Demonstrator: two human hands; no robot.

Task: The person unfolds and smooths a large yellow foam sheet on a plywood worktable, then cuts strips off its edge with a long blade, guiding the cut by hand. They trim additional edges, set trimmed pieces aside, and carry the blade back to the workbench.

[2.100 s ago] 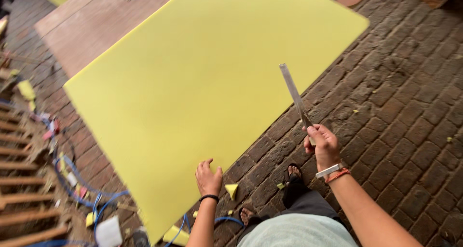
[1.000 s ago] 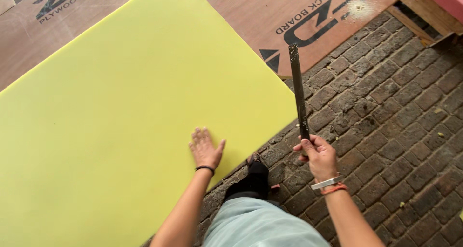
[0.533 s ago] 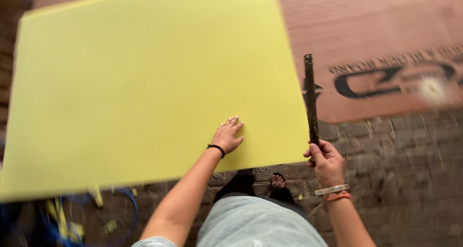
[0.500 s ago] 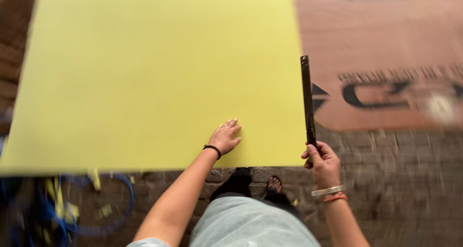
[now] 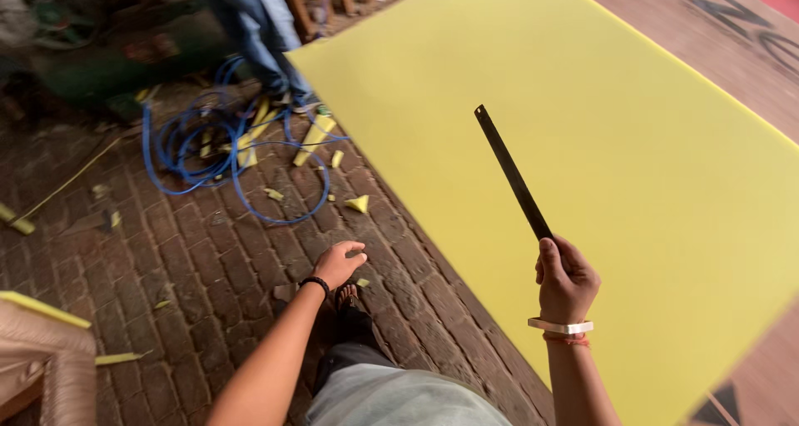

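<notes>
A big yellow foam sheet (image 5: 616, 160) lies flat on brown boards, filling the right half of the view. My right hand (image 5: 566, 278) is closed around the lower end of a long thin dark blade (image 5: 511, 170), which points up and to the left over the sheet. My left hand (image 5: 338, 263) hangs loosely over the brick floor, left of the sheet's near edge, holding nothing, fingers slightly curled and apart. My foot shows just below that hand.
A blue hose (image 5: 208, 147) lies coiled on the brick floor at upper left, with yellow foam scraps (image 5: 315, 135) scattered around it. Another person's legs (image 5: 266, 18) stand beyond the coil. A brown board (image 5: 716, 35) lies under the sheet.
The view has swung left. My left hand has come off the yellow sheet and now hovers over the bricks. My right hand still holds the blade.
</notes>
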